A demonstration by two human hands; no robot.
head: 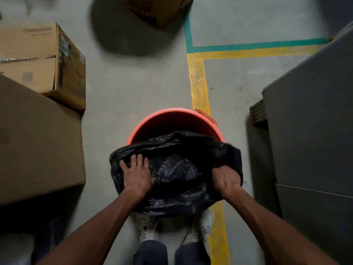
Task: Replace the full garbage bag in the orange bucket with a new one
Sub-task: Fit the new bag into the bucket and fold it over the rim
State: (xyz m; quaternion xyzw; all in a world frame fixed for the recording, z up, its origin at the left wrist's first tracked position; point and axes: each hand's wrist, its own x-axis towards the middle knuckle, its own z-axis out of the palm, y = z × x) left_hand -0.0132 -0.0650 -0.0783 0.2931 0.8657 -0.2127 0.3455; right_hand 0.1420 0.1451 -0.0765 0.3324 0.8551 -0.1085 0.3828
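Observation:
The orange bucket (172,121) stands on the concrete floor right in front of my feet. A black garbage bag (177,169) is draped over its near rim and spreads toward me, hiding the bucket's near half. My left hand (136,175) lies on the bag's left side with fingers spread, gripping the plastic. My right hand (226,177) is closed on the bag's right edge, fingers tucked into the plastic. The far inside wall of the bucket shows bare orange.
Two cardboard boxes (38,131) stand at the left, a third box (156,10) at the top. A grey cabinet (315,131) fills the right. Yellow and green floor tape (198,83) runs past the bucket. My white shoes (149,226) are beneath the bag.

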